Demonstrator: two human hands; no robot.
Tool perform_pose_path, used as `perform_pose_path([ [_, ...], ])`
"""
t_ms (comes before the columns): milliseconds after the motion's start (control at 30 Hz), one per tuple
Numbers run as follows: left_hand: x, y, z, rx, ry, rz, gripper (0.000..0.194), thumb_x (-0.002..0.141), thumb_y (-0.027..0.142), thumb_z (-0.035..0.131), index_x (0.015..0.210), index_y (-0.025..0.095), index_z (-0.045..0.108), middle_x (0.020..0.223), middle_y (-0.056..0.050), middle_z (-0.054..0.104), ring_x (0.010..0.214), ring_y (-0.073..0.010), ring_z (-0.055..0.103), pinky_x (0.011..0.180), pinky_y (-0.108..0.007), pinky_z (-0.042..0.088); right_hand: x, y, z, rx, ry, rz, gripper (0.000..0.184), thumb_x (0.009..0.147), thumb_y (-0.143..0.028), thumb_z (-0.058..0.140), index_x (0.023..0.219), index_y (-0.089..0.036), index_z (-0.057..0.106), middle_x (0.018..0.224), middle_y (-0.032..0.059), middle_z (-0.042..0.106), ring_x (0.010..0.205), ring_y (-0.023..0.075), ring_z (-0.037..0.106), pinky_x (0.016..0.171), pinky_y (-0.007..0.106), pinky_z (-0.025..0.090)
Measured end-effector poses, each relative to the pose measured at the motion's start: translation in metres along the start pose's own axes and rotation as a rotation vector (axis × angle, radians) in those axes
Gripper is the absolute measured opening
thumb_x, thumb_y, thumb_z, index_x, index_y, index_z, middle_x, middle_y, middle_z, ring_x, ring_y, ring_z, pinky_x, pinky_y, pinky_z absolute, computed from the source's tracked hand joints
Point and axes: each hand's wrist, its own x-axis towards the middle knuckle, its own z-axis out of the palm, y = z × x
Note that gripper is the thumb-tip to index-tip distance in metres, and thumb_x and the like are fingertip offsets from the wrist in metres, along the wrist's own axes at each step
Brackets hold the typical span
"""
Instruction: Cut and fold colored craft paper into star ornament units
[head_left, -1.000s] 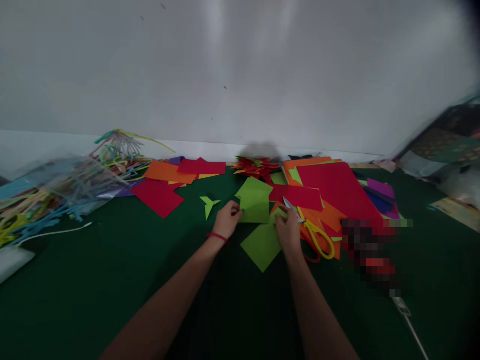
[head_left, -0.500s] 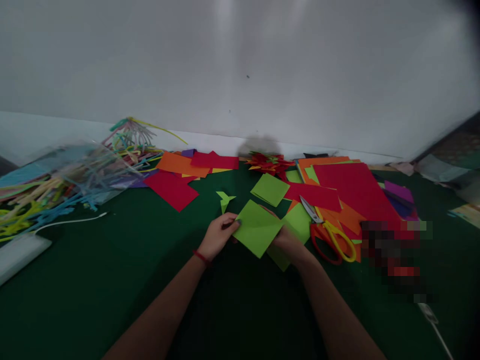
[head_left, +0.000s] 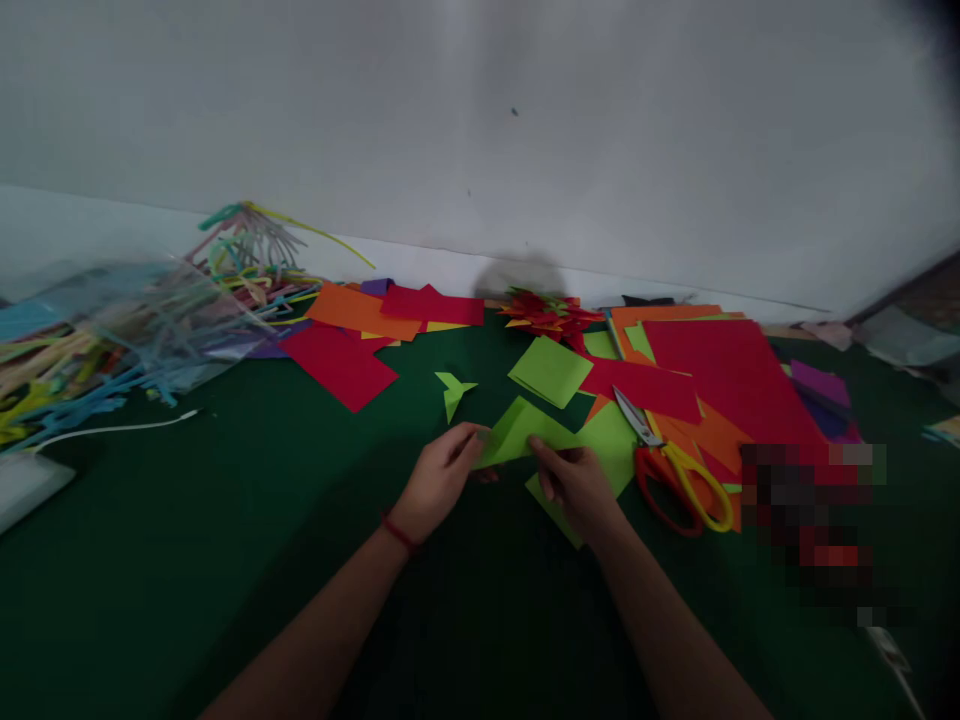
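Observation:
Between my hands is a square of green paper (head_left: 517, 432), its near part bent up and over. My left hand (head_left: 442, 470) pinches its left corner. With thumb and fingers, my right hand (head_left: 574, 478) grips the bent edge near the middle. A small folded green paper piece (head_left: 453, 393) with three points lies just beyond my left hand. Behind the held sheet rests a stack of green squares (head_left: 551, 370). More green paper (head_left: 611, 440) lies under and beside my right hand, next to scissors (head_left: 679, 480) with red and yellow handles.
Red sheets (head_left: 709, 380) and orange paper (head_left: 712, 435) are piled at the right. A spiky red and green paper cluster (head_left: 547, 315) sits by the wall. Pipe cleaners (head_left: 255, 250) and a clear plastic bag (head_left: 180, 310) lie at the left, near a white cable (head_left: 120, 430).
The green square was flat and facing me; now its near part is folded upward. My right hand has come from behind the sheet to its front edge. The view has shifted slightly.

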Motion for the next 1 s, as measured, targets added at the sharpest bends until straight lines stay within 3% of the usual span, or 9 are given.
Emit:
perform_pose_path([
  [100,0.000,-0.003,0.005,0.026,0.035,-0.007,0.034,0.073,0.039,0.060,0.098,0.017,0.055,0.092,-0.005,0.063,0.082,-0.0181,0.062,0.070,-0.028,0.050,0.001,0.005,0.004,-0.027,0.070,-0.017,0.042,0.070,-0.046,0.063,0.042,-0.018,0.048,0.027,-0.0058,0.040,0.025,0.0044,0.028,0.031,0.021,0.018],
  [167,-0.001,-0.005,0.007,0.086,0.070,-0.020,0.033,0.066,0.034,0.067,0.092,0.017,0.056,0.088,-0.003,0.065,0.083,-0.0194,0.062,0.070,-0.028,0.050,0.000,0.007,0.008,-0.053,0.079,-0.011,0.045,0.070,-0.046,0.063,0.039,-0.017,0.047,0.026,-0.0054,0.039,0.024,0.0041,0.028,0.031,0.021,0.019],
  [300,0.001,-0.009,0.007,-0.057,0.034,-0.095,0.017,0.073,0.028,0.061,0.083,0.016,0.056,0.080,-0.002,0.067,0.076,-0.0170,0.065,0.071,-0.030,0.052,-0.003,0.005,0.013,0.002,0.078,0.033,0.034,0.068,-0.046,0.064,0.053,-0.016,0.056,0.031,-0.0052,0.045,0.026,0.0056,0.034,0.030,0.019,0.022],
  [433,0.003,-0.010,0.004,-0.151,-0.007,-0.158,0.019,0.073,0.023,0.063,0.088,0.013,0.056,0.084,-0.006,0.068,0.076,-0.0168,0.066,0.071,-0.030,0.053,-0.003,-0.002,0.008,0.071,0.105,0.004,0.025,0.066,-0.040,0.068,0.070,-0.018,0.058,0.044,-0.0048,0.054,0.035,0.0086,0.048,0.033,0.019,0.034],
  [667,0.005,-0.007,-0.002,-0.259,-0.072,-0.192,0.016,0.083,0.025,0.051,0.091,0.012,0.056,0.099,-0.011,0.066,0.086,-0.0175,0.065,0.077,-0.031,0.051,0.003,0.000,-0.003,0.078,0.164,-0.015,0.035,0.069,-0.049,0.063,0.076,-0.014,0.060,0.056,0.0007,0.062,0.047,0.0128,0.061,0.040,0.021,0.045],
  [767,0.003,-0.005,-0.005,-0.248,-0.140,-0.206,0.021,0.084,0.031,0.049,0.091,0.012,0.055,0.091,-0.011,0.068,0.081,-0.0179,0.066,0.073,-0.032,0.052,0.004,0.000,-0.004,0.077,0.178,-0.029,0.035,0.070,-0.048,0.062,0.078,-0.014,0.060,0.058,0.0016,0.064,0.051,0.0145,0.064,0.042,0.022,0.047],
  [900,-0.002,-0.002,-0.006,-0.128,-0.199,-0.283,0.037,0.082,0.046,0.046,0.086,0.011,0.057,0.065,-0.009,0.068,0.058,-0.0178,0.066,0.057,-0.029,0.051,0.003,-0.001,-0.006,0.032,0.227,-0.066,0.031,0.071,-0.045,0.063,0.077,-0.014,0.060,0.053,0.0006,0.063,0.051,0.0155,0.064,0.045,0.023,0.050],
  [1000,-0.004,0.000,-0.004,-0.111,-0.202,-0.232,0.045,0.083,0.051,0.039,0.089,0.011,0.060,0.069,-0.010,0.069,0.066,-0.0186,0.066,0.062,-0.030,0.050,0.003,-0.001,-0.008,0.012,0.267,-0.113,0.030,0.070,-0.044,0.064,0.076,-0.015,0.060,0.052,0.0001,0.063,0.049,0.0157,0.064,0.043,0.023,0.050],
])
